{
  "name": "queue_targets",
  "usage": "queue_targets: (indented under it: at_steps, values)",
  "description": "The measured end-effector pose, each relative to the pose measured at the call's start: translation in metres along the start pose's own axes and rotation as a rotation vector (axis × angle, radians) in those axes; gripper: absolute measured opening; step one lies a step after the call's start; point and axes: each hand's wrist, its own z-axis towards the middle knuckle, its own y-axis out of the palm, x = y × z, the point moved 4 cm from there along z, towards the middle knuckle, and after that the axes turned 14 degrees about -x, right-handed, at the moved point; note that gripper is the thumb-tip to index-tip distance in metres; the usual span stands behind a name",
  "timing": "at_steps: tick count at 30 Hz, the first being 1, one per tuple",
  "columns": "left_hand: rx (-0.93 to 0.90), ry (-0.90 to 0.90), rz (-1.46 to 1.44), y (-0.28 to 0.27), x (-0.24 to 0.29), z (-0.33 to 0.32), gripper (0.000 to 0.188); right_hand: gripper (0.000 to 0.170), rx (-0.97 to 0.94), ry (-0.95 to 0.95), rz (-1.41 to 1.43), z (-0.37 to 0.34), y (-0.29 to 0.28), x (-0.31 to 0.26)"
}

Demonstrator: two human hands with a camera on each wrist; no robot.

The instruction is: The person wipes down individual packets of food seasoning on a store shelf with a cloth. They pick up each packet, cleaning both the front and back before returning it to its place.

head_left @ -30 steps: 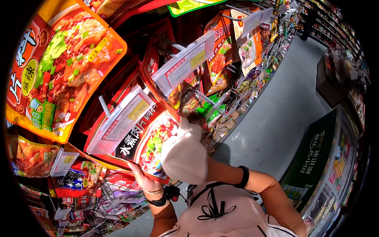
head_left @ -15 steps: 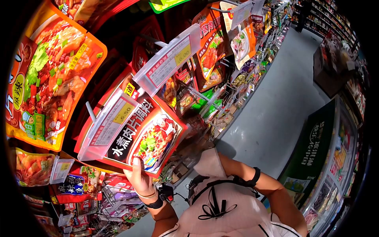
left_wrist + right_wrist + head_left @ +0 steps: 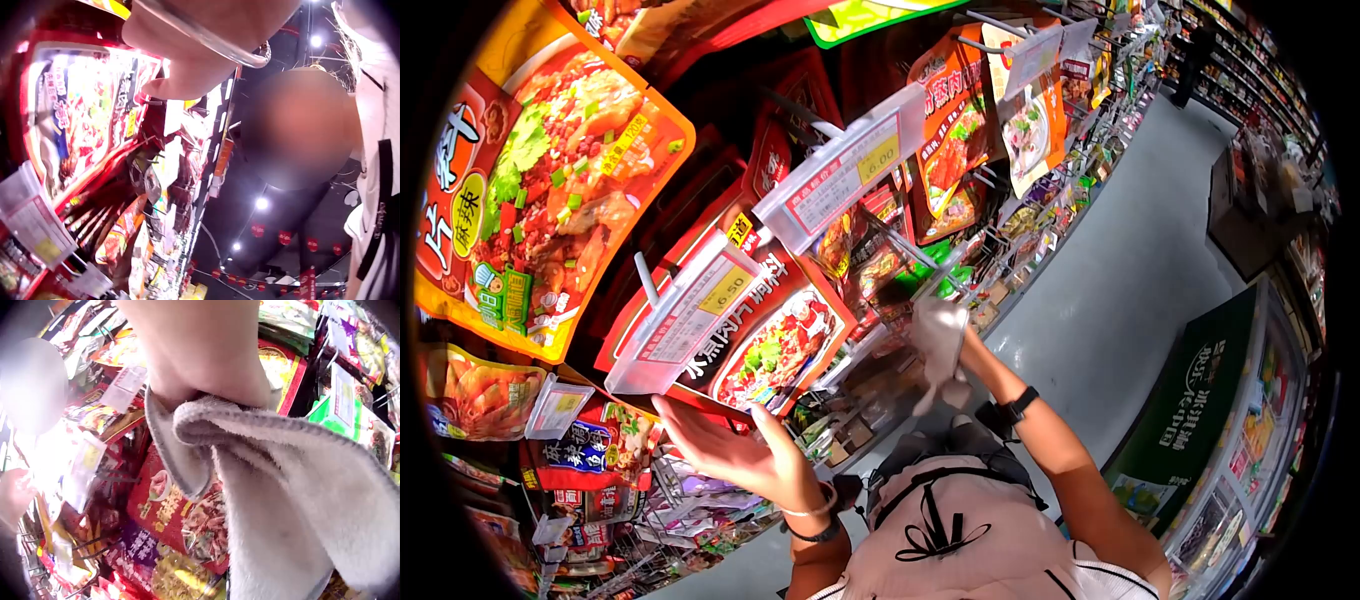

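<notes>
Our bare left hand (image 3: 748, 462) has loosened from the glossy red rectangular plastic packet (image 3: 782, 348), fingers straight near its lower edge, leaving it hanging unpinched behind a clear plastic price holder (image 3: 685, 322); our bare right hand (image 3: 203, 365), now raised, grasps a limp, fuzzy off-white cloth (image 3: 269, 487) with stitched edges.

Pale cloth (image 3: 300, 481) folded, hanging; red packet (image 3: 775, 350) tilted behind price tag (image 3: 685, 320).

The lower price tag (image 3: 685, 320) reads 6.50, the upper tag (image 3: 840, 172) 6.00, the orange pouch (image 3: 550, 190) 麻辣.
</notes>
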Motion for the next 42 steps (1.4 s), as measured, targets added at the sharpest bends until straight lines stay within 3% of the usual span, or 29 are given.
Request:
queue_targets:
  at_steps: [1, 2, 4, 5, 6, 7, 9, 12, 15, 16, 17, 18, 19, 21, 23, 25, 26, 27, 29, 31, 32, 35, 36, 40, 42]
  values:
    - [0.015, -0.017, -0.015, -0.003, 0.004, -0.007, 0.063, 0.020, 0.045, -0.041, 0.128, 0.014, -0.013, -0.001]
    - [0.007, 0.068, -0.070, -0.006, 0.004, -0.021, 0.059, 0.020, 0.194, -0.179, -0.175, 0.017, -0.022, -0.007]
    - [-0.108, 0.219, -0.257, -0.005, -0.004, -0.053, 0.046, 0.019, 0.331, -0.186, 0.510, 0.043, -0.046, 0.007]
    - [-0.218, 0.285, -0.390, -0.004, -0.006, -0.065, 0.038, 0.028, 0.326, -0.186, 0.356, 0.055, -0.055, 0.006]
    - [-0.460, 0.179, -0.436, 0.003, -0.005, -0.068, 0.031, 0.038, 0.329, -0.187, 0.203, 0.067, -0.064, 0.005]
    - [-0.700, 0.068, -0.477, 0.011, -0.004, -0.072, 0.027, 0.041, 0.152, -0.248, -0.208, 0.075, -0.069, 0.001]
    - [-0.986, -0.072, -0.457, 0.031, -0.009, -0.084, 0.022, 0.027, 0.137, -0.263, 0.148, 0.091, -0.083, 0.014]
    - [-1.219, -0.208, -0.486, 0.046, -0.025, -0.111, 0.020, 0.023, 0.046, -0.305, 0.221, 0.106, -0.087, 0.005]
    - [-1.260, -0.233, -0.469, 0.053, -0.034, -0.124, 0.018, 0.019, -0.028, -0.319, 0.296, 0.105, -0.077, -0.004]
    - [-1.246, -0.234, -0.474, 0.055, -0.037, -0.126, 0.017, 0.013, 0.071, -0.300, -0.077, 0.096, -0.071, -0.015]
    - [-1.252, -0.385, -0.529, 0.060, -0.046, -0.133, 0.016, 0.007, 0.162, -0.265, -0.455, 0.084, -0.057, -0.033]
    - [-1.223, -0.379, -0.533, 0.065, -0.055, -0.137, 0.015, 0.010, 0.169, -0.254, -0.461, 0.080, -0.054, -0.040]
    - [-1.196, -0.371, -0.537, 0.071, -0.063, -0.142, 0.015, 0.012, 0.213, -0.127, -0.329, 0.069, -0.054, -0.043]
    - [-1.095, -0.549, -0.577, 0.085, -0.086, -0.159, 0.016, 0.015, 0.260, -0.054, -0.279, 0.054, -0.067, -0.037]
    - [-1.038, -0.495, -0.460, 0.096, -0.097, -0.158, 0.020, 0.015, 0.269, -0.051, -0.390, 0.038, -0.058, -0.060]
    - [-0.915, -0.553, -0.459, 0.115, -0.130, -0.180, 0.026, 0.016, 0.281, -0.037, -0.415, 0.024, -0.045, -0.089]
    - [-0.881, -0.430, -0.353, 0.123, -0.132, -0.173, 0.035, 0.018, 0.276, -0.039, -0.413, 0.019, -0.049, -0.091]
    - [-0.839, -0.421, -0.411, 0.139, -0.152, -0.184, 0.042, 0.019, 0.270, 0.008, -0.411, 0.012, -0.048, -0.096]
    - [-0.878, -0.444, -0.547, 0.149, -0.130, -0.160, 0.045, 0.022, 0.256, 0.068, -0.218, 0.002, -0.034, -0.115]
    - [-0.820, -0.607, -0.774, 0.170, -0.132, -0.161, 0.038, 0.023, 0.243, 0.135, -0.178, -0.008, -0.035, -0.122]
    - [-0.850, -0.484, -0.712, 0.185, -0.147, -0.168, 0.037, 0.024, 0.236, 0.167, -0.159, -0.011, -0.036, -0.124]
    - [-0.880, -0.971, -1.240, 0.195, -0.130, -0.157, 0.034, 0.022, 0.242, 0.194, -0.187, -0.016, -0.033, -0.128]
    - [-0.793, -0.996, -1.471, 0.198, -0.118, -0.146, 0.030, 0.020, 0.247, 0.184, -0.211, -0.018, -0.031, -0.129]
    - [-0.968, -1.002, -1.681, 0.195, -0.089, -0.112, 0.033, 0.015, 0.270, 0.121, -0.288, -0.022, -0.024, -0.131]
    - [-0.937, -0.960, -1.454, 0.203, -0.102, -0.122, 0.036, 0.015, 0.271, 0.102, -0.354, -0.025, -0.026, -0.131]
